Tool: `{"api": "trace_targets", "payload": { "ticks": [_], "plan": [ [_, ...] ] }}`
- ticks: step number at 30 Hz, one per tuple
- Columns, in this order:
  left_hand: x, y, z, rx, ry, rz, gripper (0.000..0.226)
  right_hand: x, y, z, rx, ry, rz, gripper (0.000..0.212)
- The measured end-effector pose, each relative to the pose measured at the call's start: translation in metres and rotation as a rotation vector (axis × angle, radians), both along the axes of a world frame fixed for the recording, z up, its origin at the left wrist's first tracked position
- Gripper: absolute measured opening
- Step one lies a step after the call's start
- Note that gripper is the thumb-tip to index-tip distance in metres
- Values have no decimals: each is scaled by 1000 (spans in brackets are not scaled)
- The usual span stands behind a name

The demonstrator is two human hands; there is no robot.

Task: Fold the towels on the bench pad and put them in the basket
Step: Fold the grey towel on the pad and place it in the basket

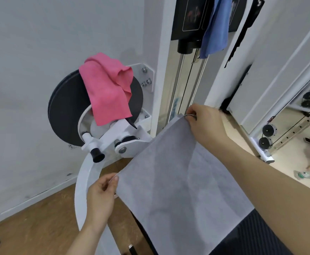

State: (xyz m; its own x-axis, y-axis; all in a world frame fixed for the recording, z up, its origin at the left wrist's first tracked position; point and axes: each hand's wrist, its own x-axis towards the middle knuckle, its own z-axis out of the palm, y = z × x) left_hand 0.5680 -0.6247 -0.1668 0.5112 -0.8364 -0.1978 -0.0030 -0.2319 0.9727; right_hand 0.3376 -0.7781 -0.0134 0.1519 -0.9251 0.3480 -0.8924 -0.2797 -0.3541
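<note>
A grey towel (174,181) is spread out flat between my two hands, its lower part lying over a dark ribbed pad (252,236) at the bottom right. My left hand (100,196) pinches the towel's near left corner between thumb and fingers. My right hand (204,122) pinches the far corner, held up near the white machine column. A pink towel (106,89) hangs crumpled over a black round weight disc (65,107) on the wall-side machine. A blue towel (217,26) hangs from the top of the machine. No basket is in view.
A white gym machine with a curved arm (82,190) and a black-tipped knob (97,156) stands directly ahead, close to the towel. The wooden floor (40,218) runs along a white wall. Mirrors and pulley rails (283,133) fill the right side.
</note>
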Motion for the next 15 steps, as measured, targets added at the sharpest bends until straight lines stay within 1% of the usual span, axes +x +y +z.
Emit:
{"api": "trace_targets", "payload": {
  "ticks": [4, 6, 8, 10, 13, 15],
  "plan": [
    [9, -21, -14, 38, -60, 23, 14, 10, -28, -16, 32, 31, 7, 15],
    [11, -28, -22, 63, -106, 13, 13, 12, -38, -25, 52, 70, 4, 14],
    [12, -34, -27, 81, -115, -1, 12, 12, -45, -33, 69, 96, -9, 13],
    [13, -38, -31, 89, -102, -23, 9, 11, -50, -41, 75, 122, -25, 12],
    [11, -42, -33, 89, -34, -47, 7, 9, -56, -49, 81, 176, -61, 14],
    [11, -43, -35, 91, 11, -52, 7, 9, -59, -50, 122, 154, -81, 14]
  ]
}}
